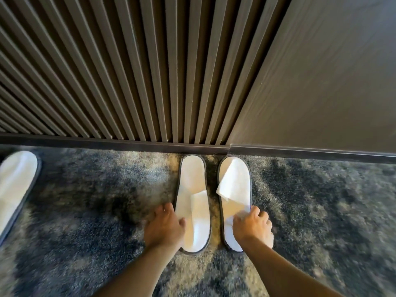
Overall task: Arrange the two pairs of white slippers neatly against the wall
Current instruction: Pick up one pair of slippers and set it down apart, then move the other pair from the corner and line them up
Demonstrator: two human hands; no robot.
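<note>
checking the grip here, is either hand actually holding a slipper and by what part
Right hand pinches the loose strap of the right slipper near its base. Left hand rests on the left slipper's outer edge; no clear grasp.

No readable text, label, brand or number anywhere in view.

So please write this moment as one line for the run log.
left hand on left slipper | right hand on right slipper | both at baseboard | third slipper apart

the single head view looked steeply down, close above the carpet (85, 211). it faced the slatted wall (107, 71) filling the upper frame.
</note>
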